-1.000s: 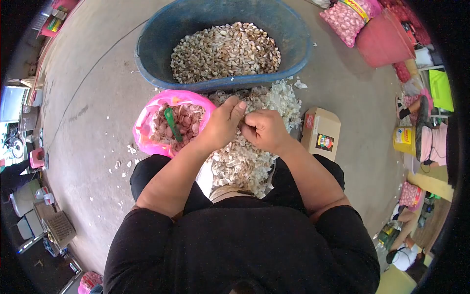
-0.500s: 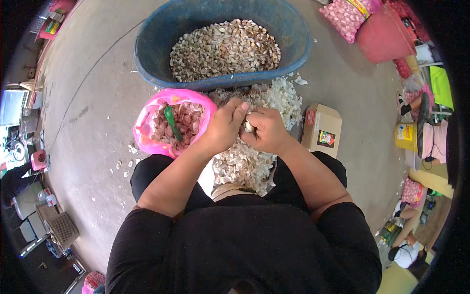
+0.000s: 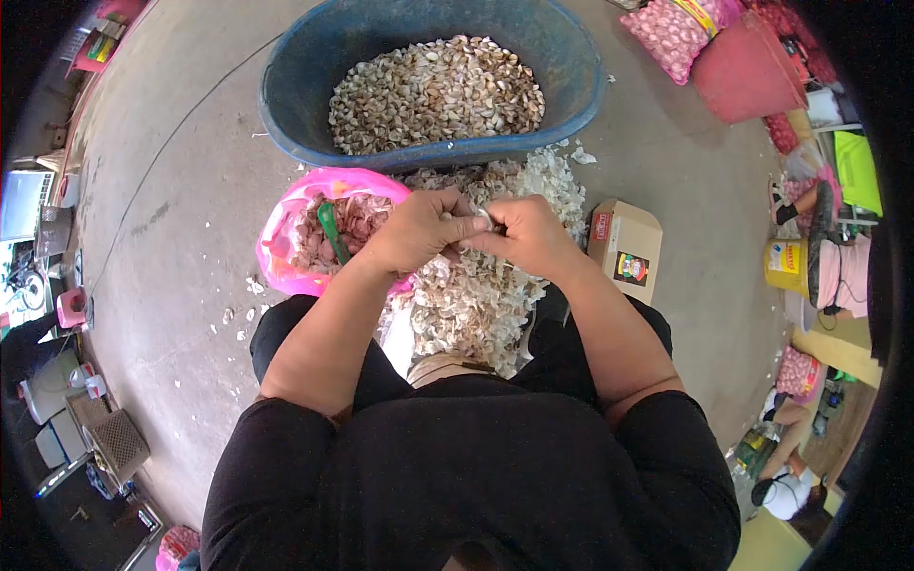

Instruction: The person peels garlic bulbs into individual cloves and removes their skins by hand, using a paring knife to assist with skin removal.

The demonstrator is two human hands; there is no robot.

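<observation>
Above a heap of papery garlic skins, both of my hands meet with the fingers curled. Between the thumbs and fingertips a small whitish bit of garlic shows; most of it is hidden. My left hand is closed on it, near the rim of a pink plastic bag. Pinching the same garlic from the other side is my right hand. Inside the bag are reddish garlic bulbs and a green-handled tool. Loose garlic cloves fill the bottom of a blue tub ahead.
A cardboard box stands right of the skins. At the upper right are a pink net sack of garlic and a red tub. A yellow bucket and a person's leg are farther right.
My hands have turned and drawn closer together over the skins. The clove that showed in my right fingers is now mostly covered. My left hand overlaps the bag's edge more.
</observation>
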